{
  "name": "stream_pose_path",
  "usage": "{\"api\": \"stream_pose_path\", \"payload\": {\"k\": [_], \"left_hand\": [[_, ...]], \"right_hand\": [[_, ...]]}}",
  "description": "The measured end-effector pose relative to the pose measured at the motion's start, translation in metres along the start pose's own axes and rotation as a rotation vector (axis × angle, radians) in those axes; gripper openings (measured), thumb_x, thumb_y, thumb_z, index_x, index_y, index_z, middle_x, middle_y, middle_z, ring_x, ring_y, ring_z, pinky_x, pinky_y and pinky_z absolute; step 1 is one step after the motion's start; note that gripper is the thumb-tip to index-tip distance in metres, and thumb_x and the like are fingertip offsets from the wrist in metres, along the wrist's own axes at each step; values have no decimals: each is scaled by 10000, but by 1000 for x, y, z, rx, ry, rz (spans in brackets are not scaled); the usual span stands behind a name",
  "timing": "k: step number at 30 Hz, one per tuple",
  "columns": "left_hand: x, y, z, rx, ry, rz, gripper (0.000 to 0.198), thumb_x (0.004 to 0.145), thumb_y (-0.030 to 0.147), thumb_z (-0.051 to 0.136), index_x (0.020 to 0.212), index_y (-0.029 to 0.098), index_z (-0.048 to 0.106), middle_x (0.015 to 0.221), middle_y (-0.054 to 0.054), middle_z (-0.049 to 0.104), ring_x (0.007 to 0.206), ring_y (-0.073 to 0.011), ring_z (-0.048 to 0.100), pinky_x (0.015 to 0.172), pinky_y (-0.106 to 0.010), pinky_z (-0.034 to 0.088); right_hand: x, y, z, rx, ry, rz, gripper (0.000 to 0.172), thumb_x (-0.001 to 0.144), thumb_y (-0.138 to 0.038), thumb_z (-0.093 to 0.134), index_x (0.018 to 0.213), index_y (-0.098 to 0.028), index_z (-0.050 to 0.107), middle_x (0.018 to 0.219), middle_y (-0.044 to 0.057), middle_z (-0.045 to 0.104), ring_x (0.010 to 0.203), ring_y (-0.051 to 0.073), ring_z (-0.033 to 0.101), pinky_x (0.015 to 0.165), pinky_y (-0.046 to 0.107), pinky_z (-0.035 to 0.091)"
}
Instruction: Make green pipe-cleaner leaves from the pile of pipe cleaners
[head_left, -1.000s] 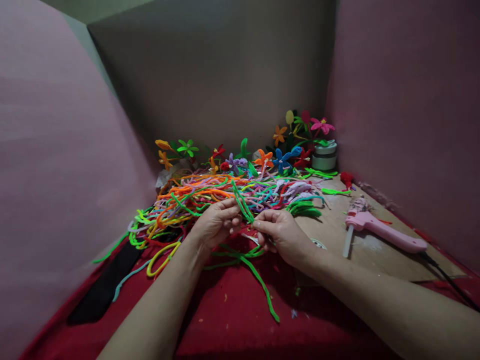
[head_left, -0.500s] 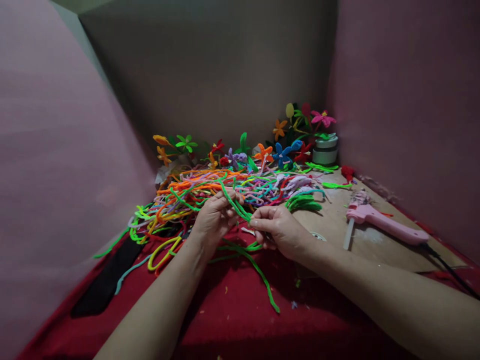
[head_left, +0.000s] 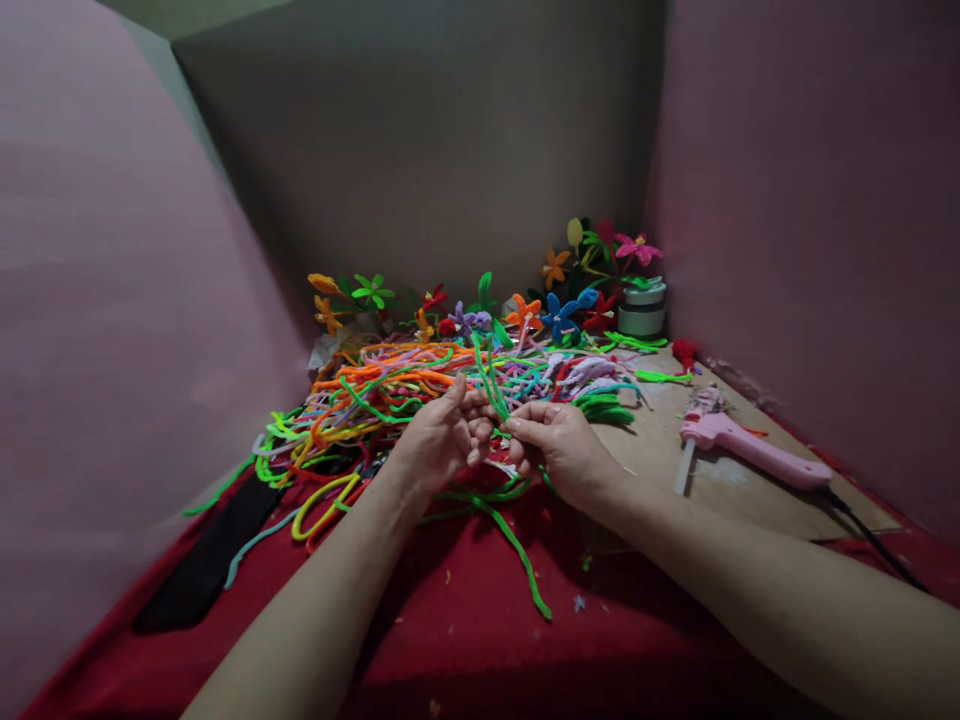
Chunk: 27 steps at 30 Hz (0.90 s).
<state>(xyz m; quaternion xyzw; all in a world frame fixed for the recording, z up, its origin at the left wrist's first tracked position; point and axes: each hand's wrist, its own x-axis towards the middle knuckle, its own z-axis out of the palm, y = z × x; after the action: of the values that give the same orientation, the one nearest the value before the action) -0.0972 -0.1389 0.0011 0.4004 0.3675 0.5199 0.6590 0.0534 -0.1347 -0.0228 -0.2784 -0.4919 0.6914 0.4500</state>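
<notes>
Green pipe cleaners [head_left: 487, 376] stand up from between the fingertips of my right hand [head_left: 555, 445], which is closed in a pinch on them. My left hand [head_left: 444, 440] is just to the left, palm turned inward, with the thumb raised away from loosely curled fingers. Its fingertips come close to the green stems; whether they touch cannot be made out. Below both hands, loose green pipe cleaners [head_left: 517, 548] lie on the red cloth [head_left: 465, 640]. A heap of many-coloured pipe cleaners [head_left: 375, 370] spreads behind my hands.
A pink glue gun [head_left: 765, 455] with its stick pointing down lies on a brown board [head_left: 720, 500] at right, its cord running off right. Pipe-cleaner flowers [head_left: 559, 315] and a small white pot [head_left: 642, 308] stand behind. A black strip [head_left: 206, 565] lies at left.
My left thumb has lifted off the green pipe cleaners and the hand has opened. The stems now point more upright from my right hand's pinch. The view has shifted slightly.
</notes>
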Motion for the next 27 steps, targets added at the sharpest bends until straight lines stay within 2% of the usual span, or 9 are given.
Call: {"api": "stream_pose_path", "payload": {"k": [2,5,9,13,16,20,25,27], "left_hand": [[-2,-3,2,91,4,11,306,674,394,681,747,117,571,544,16,514,397,-61,442,331,-165,317],[-3,-7,3,187,71,71,243,630,257,732,637,117,534,464,45,461,371,-40,407,358,-154,285],[-3,-7,5,161,100,149,237,639,229,717,611,134,502,449,63,441,394,-34,407,410,-152,312],[-5,-5,9,170,122,200,256,653,224,705,598,146,467,432,78,409,372,-24,364,382,-145,273],[-7,-6,12,240,109,200,235,681,257,681,625,148,480,435,75,415,354,-26,347,358,-149,246],[-6,-8,13,282,148,245,229,687,253,667,629,151,471,447,77,425,338,-19,330,341,-143,225],[-8,-7,16,329,164,265,175,692,248,645,675,159,495,481,68,481,324,-29,355,319,-150,227],[-9,-5,16,348,154,258,165,691,251,642,676,156,509,489,65,490,320,-30,363,318,-153,233]], "right_hand": [[1,1,-1,-20,-16,-1,191,669,-307,621,624,-146,529,455,-31,570,325,67,474,304,156,305],[3,3,-2,8,-89,30,198,690,-314,611,635,-134,549,497,1,606,356,84,511,319,167,357],[4,2,-3,138,-145,59,161,704,-276,580,700,-115,583,550,52,644,408,121,569,375,206,434],[3,2,-2,155,-155,63,164,701,-273,607,705,-110,591,586,62,654,437,123,583,400,214,450],[3,3,-2,93,-104,68,127,658,-216,656,667,-120,574,586,40,651,444,108,576,412,204,450],[4,2,-2,-57,-10,97,134,657,-210,637,610,-143,531,513,16,624,379,105,530,351,201,395],[2,0,1,-342,65,-41,169,673,-172,590,529,-163,501,426,-21,555,347,82,459,343,189,321],[1,1,0,-357,59,-77,154,657,-159,600,525,-160,519,434,-27,551,373,79,460,376,195,332]]}}
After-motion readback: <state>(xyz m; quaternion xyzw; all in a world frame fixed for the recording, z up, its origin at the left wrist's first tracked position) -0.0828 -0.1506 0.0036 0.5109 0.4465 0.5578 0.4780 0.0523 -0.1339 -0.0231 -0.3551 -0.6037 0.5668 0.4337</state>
